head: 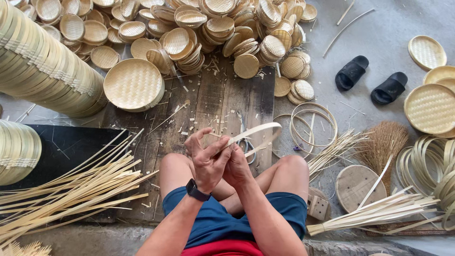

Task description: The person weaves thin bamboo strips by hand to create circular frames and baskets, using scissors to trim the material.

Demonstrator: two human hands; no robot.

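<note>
My left hand [204, 157] and my right hand [235, 167] are together above my knees, both gripping a thin pale bamboo strip [256, 129]. The strip curves up and to the right from between the fingers, its free end over the wooden board [215, 102]. My left thumb and forefinger pinch the strip near its base; the right hand sits just behind and partly hidden by the left. A black watch [195, 190] is on my left wrist. Scissors [245, 140] lie on the board just beyond the hands.
Piles of small woven bamboo trays [189, 28] fill the far side, with a larger tray [133, 84] and tall hoop stacks [42, 66] on the left. Loose strips [71, 189] lie left and right; bamboo rings [313, 124], a broom [381, 142] and black sandals [372, 80] are on the right.
</note>
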